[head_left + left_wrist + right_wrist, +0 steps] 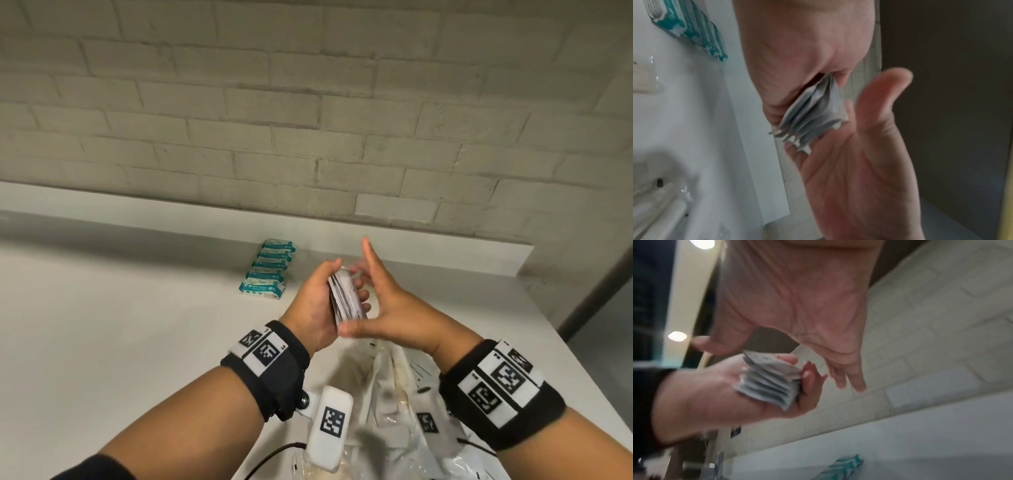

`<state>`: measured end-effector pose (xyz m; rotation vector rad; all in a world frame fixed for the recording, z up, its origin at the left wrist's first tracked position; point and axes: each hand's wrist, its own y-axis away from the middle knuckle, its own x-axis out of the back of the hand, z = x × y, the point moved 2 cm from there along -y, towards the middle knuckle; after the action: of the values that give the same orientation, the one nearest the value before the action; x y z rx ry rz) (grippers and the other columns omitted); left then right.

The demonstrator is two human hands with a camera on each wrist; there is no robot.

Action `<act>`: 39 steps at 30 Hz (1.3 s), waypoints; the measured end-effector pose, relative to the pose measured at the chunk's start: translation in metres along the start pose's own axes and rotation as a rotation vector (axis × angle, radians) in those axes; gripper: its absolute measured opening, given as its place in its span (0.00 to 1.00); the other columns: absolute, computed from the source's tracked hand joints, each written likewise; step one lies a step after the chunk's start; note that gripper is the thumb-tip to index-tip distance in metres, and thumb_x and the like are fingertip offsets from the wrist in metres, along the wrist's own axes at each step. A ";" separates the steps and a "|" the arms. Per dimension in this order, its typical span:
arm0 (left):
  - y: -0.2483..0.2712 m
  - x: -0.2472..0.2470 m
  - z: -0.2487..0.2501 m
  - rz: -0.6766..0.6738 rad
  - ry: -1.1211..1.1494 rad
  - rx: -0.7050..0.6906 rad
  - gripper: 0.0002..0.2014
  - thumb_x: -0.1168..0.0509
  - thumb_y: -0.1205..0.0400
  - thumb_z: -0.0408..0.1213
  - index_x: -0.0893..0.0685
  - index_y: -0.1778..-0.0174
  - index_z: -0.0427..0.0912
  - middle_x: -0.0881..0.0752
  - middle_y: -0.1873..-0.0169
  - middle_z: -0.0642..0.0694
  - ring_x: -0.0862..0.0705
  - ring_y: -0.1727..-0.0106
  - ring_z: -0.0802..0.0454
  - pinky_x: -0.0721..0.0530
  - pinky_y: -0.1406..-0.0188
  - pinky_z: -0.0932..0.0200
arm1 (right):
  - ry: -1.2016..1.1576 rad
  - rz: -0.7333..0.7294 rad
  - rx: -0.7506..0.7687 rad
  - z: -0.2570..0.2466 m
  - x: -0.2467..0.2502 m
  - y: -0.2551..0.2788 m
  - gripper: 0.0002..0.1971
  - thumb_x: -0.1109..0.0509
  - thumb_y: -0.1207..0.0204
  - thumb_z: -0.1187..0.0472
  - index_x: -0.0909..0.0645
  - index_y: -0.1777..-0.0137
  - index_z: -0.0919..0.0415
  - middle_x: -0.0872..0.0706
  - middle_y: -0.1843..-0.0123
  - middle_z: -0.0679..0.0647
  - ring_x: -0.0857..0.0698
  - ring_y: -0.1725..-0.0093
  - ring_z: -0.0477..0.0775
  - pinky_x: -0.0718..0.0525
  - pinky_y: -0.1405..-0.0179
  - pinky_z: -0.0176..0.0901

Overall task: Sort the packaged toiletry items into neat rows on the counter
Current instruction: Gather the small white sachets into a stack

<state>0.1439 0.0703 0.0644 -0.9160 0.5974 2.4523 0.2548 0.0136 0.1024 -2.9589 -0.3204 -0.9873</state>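
A stack of several small grey-white sachets (pixel 346 298) stands on edge in my left hand (pixel 318 294), which grips it between thumb and curled fingers above the counter (pixel 137 325). My right hand (pixel 383 301) is held open against the stack's right side, fingers straight, thumb at its near end. The left wrist view shows the fanned sachets (pixel 813 113) under my left palm, with the right hand (pixel 859 162) below them. From the right wrist, the sachets (pixel 770 382) sit in the left hand (pixel 715 394). A neat row of teal-and-white packets (pixel 270 270) lies near the back wall.
Clear plastic bags with more packaged items (pixel 387 394) lie on the counter just below my hands. A brick wall (pixel 308 102) and a low ledge bound the back. The counter's right edge (pixel 565 325) drops to the floor. Bare counter stretches left.
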 end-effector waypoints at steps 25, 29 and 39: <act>-0.165 0.084 0.035 -0.247 -2.112 -0.024 0.22 0.32 0.26 0.45 0.24 0.36 0.47 0.21 0.42 0.43 0.21 0.40 0.42 0.22 0.50 0.56 | 0.718 -0.144 -0.276 0.135 -0.008 -0.190 0.26 0.30 0.31 0.53 0.28 0.33 0.59 0.22 0.37 0.58 0.20 0.40 0.62 0.19 0.42 0.51; -0.168 0.090 0.035 -0.200 -2.165 -0.059 0.22 0.29 0.26 0.50 0.24 0.38 0.50 0.22 0.45 0.44 0.17 0.47 0.43 0.20 0.53 0.56 | 0.777 -0.209 -0.269 0.137 0.002 -0.190 0.34 0.24 0.40 0.42 0.27 0.36 0.55 0.27 0.41 0.54 0.24 0.42 0.58 0.21 0.47 0.49; -0.208 0.088 0.035 -0.063 -2.268 -0.133 0.22 0.34 0.21 0.41 0.31 0.35 0.40 0.17 0.50 0.41 0.16 0.49 0.41 0.20 0.56 0.52 | 0.756 -0.037 -0.218 0.156 0.023 -0.211 0.30 0.27 0.30 0.52 0.36 0.33 0.57 0.19 0.43 0.56 0.17 0.46 0.60 0.22 0.56 0.46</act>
<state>0.1809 0.2788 -0.0215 1.7230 -0.4499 1.8113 0.3244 0.2358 -0.0208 -2.4727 -0.2521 -2.1296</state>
